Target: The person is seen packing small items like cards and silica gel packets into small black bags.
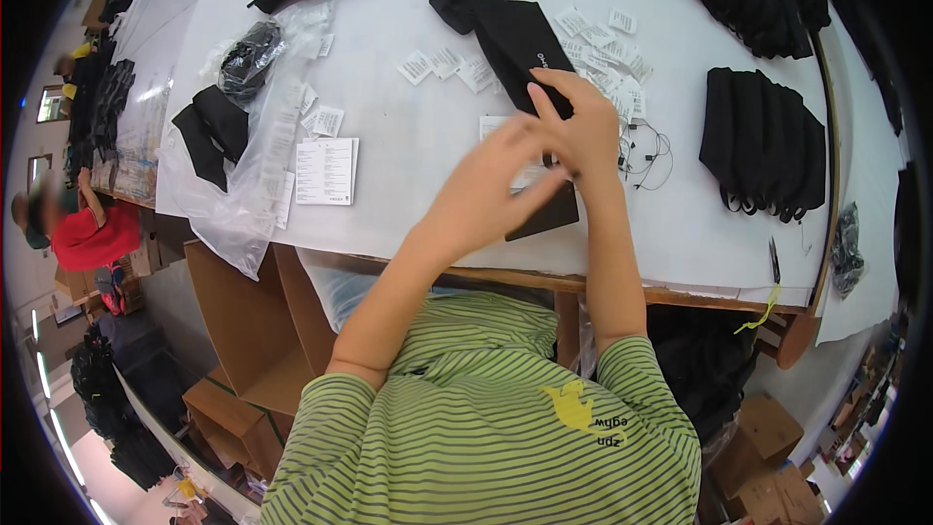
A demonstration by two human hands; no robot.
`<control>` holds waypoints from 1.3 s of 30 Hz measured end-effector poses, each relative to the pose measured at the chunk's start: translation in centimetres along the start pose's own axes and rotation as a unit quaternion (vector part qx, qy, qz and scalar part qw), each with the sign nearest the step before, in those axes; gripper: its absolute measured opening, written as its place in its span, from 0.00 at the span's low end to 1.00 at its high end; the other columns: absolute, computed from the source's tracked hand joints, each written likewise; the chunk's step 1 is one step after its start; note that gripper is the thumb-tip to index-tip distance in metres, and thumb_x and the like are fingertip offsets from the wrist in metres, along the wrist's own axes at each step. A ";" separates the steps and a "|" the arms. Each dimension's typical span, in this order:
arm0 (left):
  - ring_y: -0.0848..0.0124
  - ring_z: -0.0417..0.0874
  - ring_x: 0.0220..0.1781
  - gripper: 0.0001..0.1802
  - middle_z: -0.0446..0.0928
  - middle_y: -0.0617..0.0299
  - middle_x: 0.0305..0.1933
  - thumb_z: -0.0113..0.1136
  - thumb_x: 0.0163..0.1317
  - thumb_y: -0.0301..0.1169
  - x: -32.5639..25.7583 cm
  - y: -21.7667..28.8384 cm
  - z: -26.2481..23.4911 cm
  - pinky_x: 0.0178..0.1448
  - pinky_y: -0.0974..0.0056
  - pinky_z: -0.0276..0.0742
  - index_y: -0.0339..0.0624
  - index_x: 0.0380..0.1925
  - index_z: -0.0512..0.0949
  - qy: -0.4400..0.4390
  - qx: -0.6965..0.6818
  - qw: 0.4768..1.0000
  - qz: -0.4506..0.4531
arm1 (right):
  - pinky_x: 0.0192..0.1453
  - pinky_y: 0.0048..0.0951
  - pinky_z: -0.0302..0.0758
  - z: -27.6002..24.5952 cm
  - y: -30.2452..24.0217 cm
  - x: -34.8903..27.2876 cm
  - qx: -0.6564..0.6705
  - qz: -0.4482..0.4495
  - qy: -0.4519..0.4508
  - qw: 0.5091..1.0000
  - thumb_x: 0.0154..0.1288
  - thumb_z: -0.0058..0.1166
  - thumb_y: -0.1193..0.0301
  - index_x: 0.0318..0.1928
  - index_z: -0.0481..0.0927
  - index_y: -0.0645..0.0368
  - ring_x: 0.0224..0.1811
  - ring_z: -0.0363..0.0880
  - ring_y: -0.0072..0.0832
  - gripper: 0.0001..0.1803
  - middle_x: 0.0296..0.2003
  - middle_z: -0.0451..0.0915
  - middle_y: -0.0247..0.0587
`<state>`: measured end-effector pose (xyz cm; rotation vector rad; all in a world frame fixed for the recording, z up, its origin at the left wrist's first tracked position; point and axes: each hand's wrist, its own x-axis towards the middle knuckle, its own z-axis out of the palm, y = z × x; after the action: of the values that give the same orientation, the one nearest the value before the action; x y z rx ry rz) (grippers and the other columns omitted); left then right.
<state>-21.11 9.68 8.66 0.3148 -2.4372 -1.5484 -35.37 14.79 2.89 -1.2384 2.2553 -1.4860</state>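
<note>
Head view, black pouch [520, 34]: on the white table [398, 126], just beyond the left hand.
Right hand [585, 122]: at pouch's near end, thumb and forefinger extended; grip, I cannot tell.
Left hand [501, 165]: blurred, fingers parted, crossing the right; hold, cannot tell.
Pouch step: apparently fingertip handling.
Next move: probably calls for firm pinch.

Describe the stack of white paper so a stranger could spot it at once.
On the white table, look left of the left hand, toward the table's front edge. Just right of the clear plastic lies the squarish stack. It is far larger than the loose labels above it.
</note>
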 end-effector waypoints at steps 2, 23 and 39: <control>0.59 0.75 0.50 0.13 0.75 0.62 0.46 0.63 0.52 0.24 0.7 -1.7 -1.4 0.53 0.62 0.69 0.43 0.40 0.78 0.225 0.171 0.958 0.039 | 0.47 0.29 0.74 -0.8 -0.6 0.4 0.066 0.001 -0.019 0.998 0.57 0.61 0.68 0.41 0.83 0.60 0.41 0.81 0.34 0.13 0.38 0.83 0.42; 0.64 0.75 0.33 0.13 0.77 0.63 0.29 0.71 0.43 0.26 -3.5 -3.7 -6.7 0.38 0.61 0.72 0.41 0.30 0.79 0.073 0.350 0.919 0.168 | 0.40 0.20 0.72 -1.5 -0.4 0.5 0.327 0.115 -0.348 0.871 0.62 0.59 0.69 0.38 0.84 0.62 0.32 0.77 0.17 0.10 0.29 0.82 0.30; 0.62 0.81 0.44 0.25 0.80 0.52 0.49 0.64 0.57 0.29 -7.3 -4.5 -8.4 0.49 0.65 0.74 0.37 0.56 0.74 0.167 0.151 0.968 -0.114 | 0.45 0.24 0.71 -1.6 0.3 -1.6 0.133 0.043 -0.300 0.943 0.51 0.68 0.64 0.51 0.78 0.58 0.39 0.75 0.21 0.25 0.38 0.81 0.33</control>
<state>-11.36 2.83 7.40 0.8643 -2.4181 -1.0827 -35.44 17.08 2.99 -1.2674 1.6293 -1.1277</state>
